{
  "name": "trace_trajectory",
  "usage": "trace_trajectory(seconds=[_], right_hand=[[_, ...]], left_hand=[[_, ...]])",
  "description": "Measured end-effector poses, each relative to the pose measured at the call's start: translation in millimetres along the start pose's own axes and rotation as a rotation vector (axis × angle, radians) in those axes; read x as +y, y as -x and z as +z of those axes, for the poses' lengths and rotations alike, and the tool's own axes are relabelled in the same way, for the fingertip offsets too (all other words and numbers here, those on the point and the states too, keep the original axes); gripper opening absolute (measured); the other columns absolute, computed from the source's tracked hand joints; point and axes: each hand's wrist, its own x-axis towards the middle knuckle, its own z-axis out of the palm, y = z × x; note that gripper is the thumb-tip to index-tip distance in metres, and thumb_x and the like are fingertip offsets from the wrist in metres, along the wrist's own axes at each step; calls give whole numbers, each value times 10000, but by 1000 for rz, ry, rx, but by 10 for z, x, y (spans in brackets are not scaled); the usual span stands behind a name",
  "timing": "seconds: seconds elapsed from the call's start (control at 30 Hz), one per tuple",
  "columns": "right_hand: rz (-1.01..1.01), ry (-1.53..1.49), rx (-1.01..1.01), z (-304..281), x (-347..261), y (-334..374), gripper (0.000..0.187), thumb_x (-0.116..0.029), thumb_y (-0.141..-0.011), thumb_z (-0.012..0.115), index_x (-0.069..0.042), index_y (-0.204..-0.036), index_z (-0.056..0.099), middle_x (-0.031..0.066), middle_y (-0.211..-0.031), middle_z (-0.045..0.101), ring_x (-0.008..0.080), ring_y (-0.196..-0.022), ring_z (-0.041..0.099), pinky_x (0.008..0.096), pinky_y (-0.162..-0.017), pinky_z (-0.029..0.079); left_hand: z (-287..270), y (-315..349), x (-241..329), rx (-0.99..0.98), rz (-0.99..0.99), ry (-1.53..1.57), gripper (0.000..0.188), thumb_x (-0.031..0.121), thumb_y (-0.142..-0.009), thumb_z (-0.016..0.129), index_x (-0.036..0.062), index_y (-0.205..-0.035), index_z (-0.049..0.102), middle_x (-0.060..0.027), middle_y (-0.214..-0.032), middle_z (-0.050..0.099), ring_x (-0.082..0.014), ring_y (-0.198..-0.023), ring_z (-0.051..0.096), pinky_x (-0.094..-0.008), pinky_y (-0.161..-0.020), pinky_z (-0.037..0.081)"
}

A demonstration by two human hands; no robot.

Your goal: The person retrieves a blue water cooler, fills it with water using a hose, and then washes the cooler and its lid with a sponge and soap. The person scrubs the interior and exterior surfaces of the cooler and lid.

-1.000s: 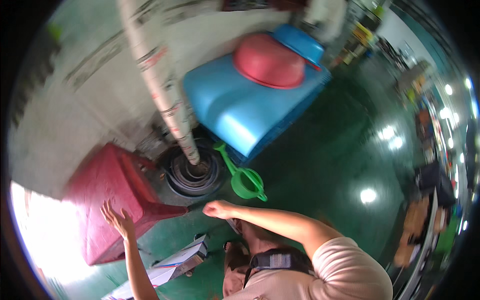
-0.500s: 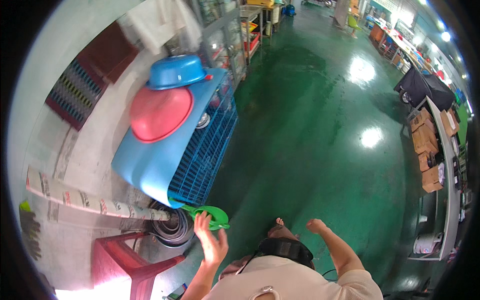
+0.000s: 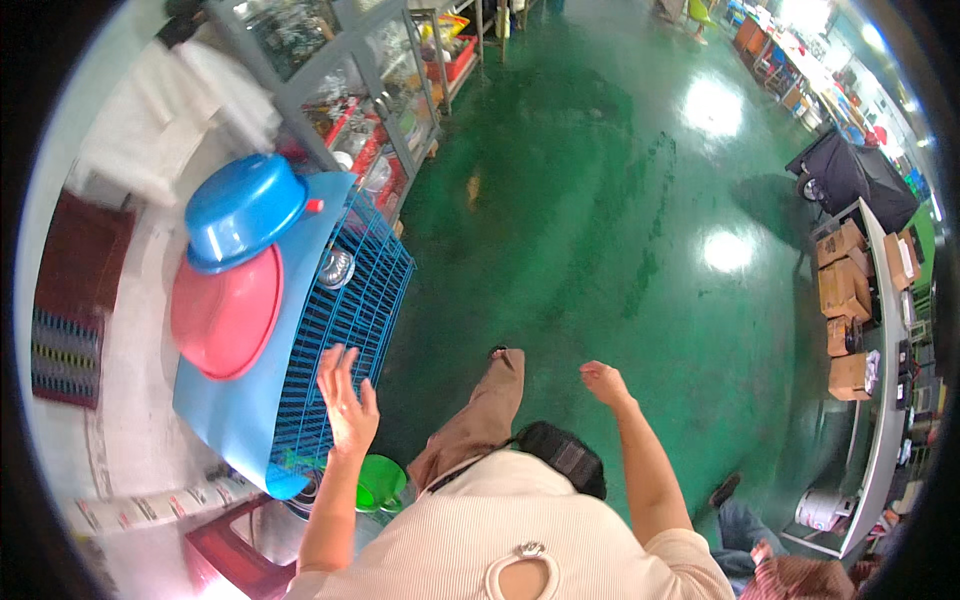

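A broad stretch of green floor is laid open through the frame's centre, bounded at right by a grey shelf and at upper left by a glass-doored cabinet. Room at lower right is narrowed by another person. At left, a blue wire cage is partly covered by a blue sheet, on which a pink basin and a blue basin are borne, neither being handled. The left hand is held empty, fingers spread, by the cage; contact cannot be judged. The right hand is loosely curled above the floor; whether anything small is gripped cannot be told.
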Motion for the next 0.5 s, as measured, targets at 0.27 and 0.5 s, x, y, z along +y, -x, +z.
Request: trace_trajectory(seconds=[0.27,0.5], right_hand=[[1055,-494,-125,-796,1282,-503,219,-234,-886,513,-133,-1073,566,71,-863,646,213,-724,639,378,-603,486],[988,-587,-121,-1585,1035,-2253,133,-162,-854,523,-104,-945,602,65,-801,640,191,-641,636,359,-516,472]], left_hand=[[1419,-2851,446,-1025,298,215,416,277,-857,524,78,-1219,477,-146,-1238,478,-318,-1131,466,-421,-939,387],[2863,-5456,554,-1318,-547,1604,463,335,-905,448,73,-1286,414,-180,-1296,431,-295,-1199,434,-471,-966,364]])
